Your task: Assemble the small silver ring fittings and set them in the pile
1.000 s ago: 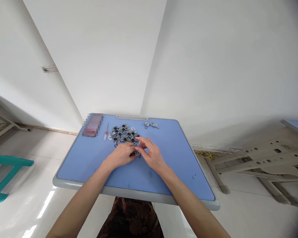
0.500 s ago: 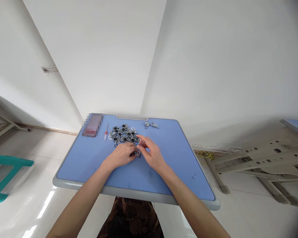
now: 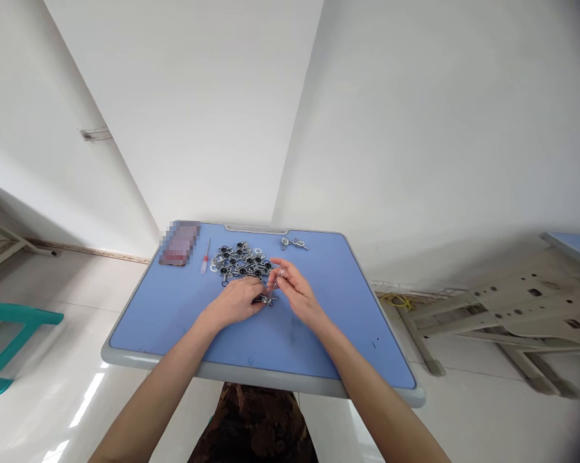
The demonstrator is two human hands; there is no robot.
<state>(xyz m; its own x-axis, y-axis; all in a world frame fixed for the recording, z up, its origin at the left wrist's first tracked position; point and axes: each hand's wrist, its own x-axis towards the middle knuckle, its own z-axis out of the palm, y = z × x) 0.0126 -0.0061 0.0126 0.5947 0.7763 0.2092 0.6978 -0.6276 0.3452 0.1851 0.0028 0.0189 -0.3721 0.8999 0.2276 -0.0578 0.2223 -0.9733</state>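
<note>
Near the middle of the blue table, my left hand [image 3: 238,299] is closed on a small metal part [image 3: 269,301], which sticks out past its fingertips. My right hand [image 3: 294,289] pinches a thin item with a clear handle [image 3: 281,274], and its lower end points down at that metal part. Just beyond my hands lies a pile of metal parts with black round pieces [image 3: 242,260]. Farther back on the right are a couple of similar metal pieces [image 3: 297,244].
A screwdriver with a clear and red handle [image 3: 205,258] lies left of the pile. A blurred flat item [image 3: 179,243] is at the back left of the table [image 3: 314,376]. A green stool [image 3: 20,315] stands at left, another desk [image 3: 526,315] at right.
My right hand has turned and closed its fingers around the clear-handled item, which now shows upright over the metal part. My left hand stays in place.
</note>
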